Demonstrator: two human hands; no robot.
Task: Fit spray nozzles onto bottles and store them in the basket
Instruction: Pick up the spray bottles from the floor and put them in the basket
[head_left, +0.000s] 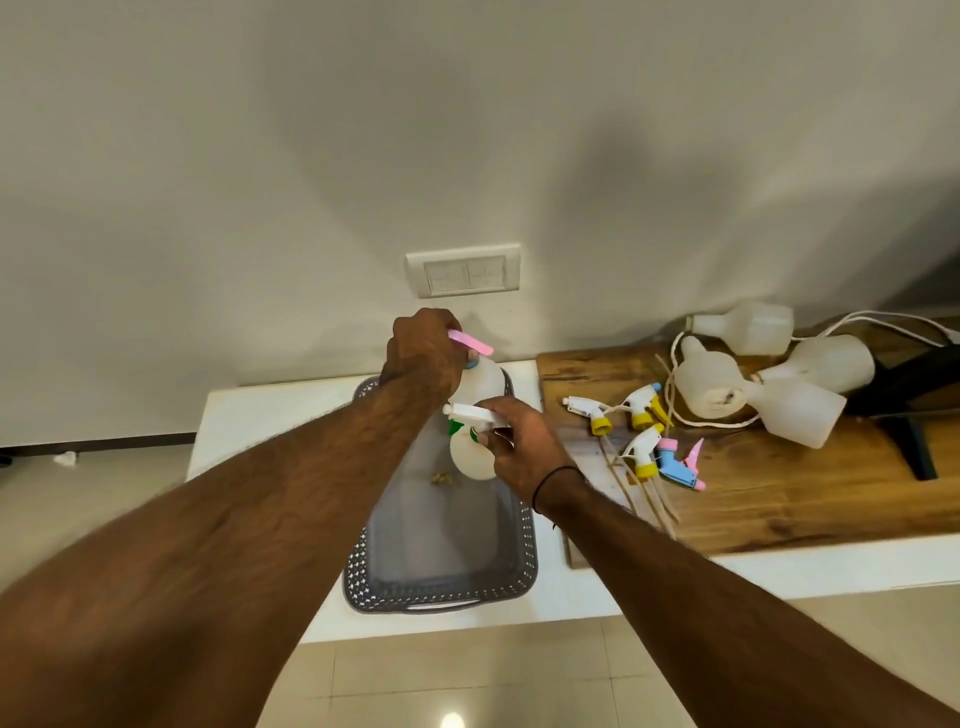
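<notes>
Both hands lower fitted bottles into the basket (524, 540): left hand (423, 353) fingers clasp the pink-nozzle bottle (485, 382), right hand (522, 444) fingers pinch the green-nozzle bottle (470, 460); each should be set upright before release.

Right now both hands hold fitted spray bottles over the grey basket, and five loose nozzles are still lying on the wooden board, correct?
Not five. The head view shows four loose nozzles on the wooden board: three white-and-yellow, one blue-and-pink. The rest stands: left hand and right hand each hold a fitted white plastic spray bottle over the grey perforated basket.
</notes>
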